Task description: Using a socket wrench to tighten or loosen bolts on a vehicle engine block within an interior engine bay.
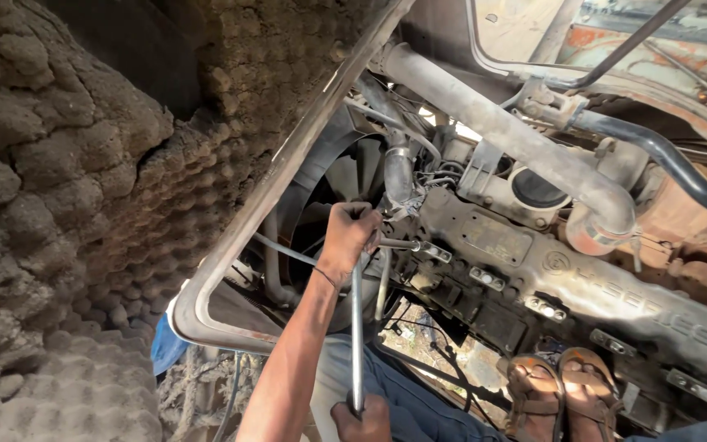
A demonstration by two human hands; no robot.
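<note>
left hand [348,236] fist closed round top of long grey steel bar wrench [357,327], right hand [362,417] gripping its lower end; wrench head sits on fitting at front of dusty grey engine block [583,286], beside fan shroud [321,188]; fitting still seated, turning seemingly under way, removal not yet done

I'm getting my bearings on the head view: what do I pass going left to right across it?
Lumpy foam lining → bent metal frame rail → hand gripping the top of a long steel rod → ribbed engine cover → brown sandals low down → dark hose at upper right.
</note>
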